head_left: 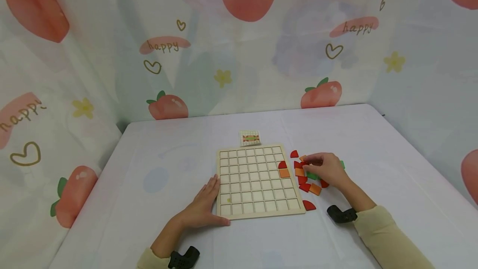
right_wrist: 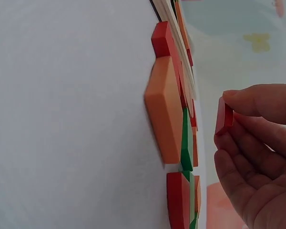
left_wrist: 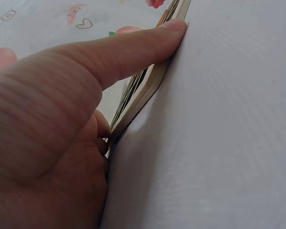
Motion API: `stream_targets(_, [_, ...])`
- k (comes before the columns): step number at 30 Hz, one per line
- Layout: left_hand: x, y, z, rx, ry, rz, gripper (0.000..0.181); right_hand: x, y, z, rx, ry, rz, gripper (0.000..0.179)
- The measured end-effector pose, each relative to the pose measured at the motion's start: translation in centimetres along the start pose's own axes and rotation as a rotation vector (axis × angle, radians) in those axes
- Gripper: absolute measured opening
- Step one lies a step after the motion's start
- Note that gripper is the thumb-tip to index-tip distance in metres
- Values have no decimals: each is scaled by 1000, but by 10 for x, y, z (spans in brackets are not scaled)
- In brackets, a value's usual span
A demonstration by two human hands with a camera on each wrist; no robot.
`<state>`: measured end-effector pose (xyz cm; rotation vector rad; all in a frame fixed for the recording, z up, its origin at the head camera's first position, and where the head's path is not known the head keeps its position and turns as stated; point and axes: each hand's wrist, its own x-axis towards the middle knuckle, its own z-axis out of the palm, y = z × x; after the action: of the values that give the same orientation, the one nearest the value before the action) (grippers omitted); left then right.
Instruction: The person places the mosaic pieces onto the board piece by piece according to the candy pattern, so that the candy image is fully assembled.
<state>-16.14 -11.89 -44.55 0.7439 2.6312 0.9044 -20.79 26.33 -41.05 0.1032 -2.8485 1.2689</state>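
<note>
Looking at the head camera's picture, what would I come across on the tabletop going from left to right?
Left sleeve → left hand → wooden grid board → farthest loose red piece → right hand → right sleeve.

Grid board [head_left: 246, 186] mid-frame in the head view looks like pale wood, smooth and matt. Card [head_left: 249, 138] above it seems like paper or thin cardboard. Right wrist view: the orange block [right_wrist: 164, 109] near centre and red piece [right_wrist: 223, 117] at right look smooth, can't tell if painted wood or plastic tbh. Tablecloth [head_left: 157, 152] is matt fabric, backdrop [head_left: 242, 53] up top printed cloth, softly creased. Sleeve [head_left: 388, 235] lower right: matt cloth.
</note>
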Motion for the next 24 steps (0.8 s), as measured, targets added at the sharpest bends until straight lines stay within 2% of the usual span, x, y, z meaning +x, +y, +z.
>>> stream_targets(13, [0,1,-1,-9,0,11,118,-5,-12,13,31,-52,4,32])
stream_targets(20, [0,1,-2,-8,-2,11,117,-5,-13,20,-12,-63,-94,27])
stream_targets(24, [0,1,-1,-6,-2,9,118,-7,-15,22,6,-92,-130,26])
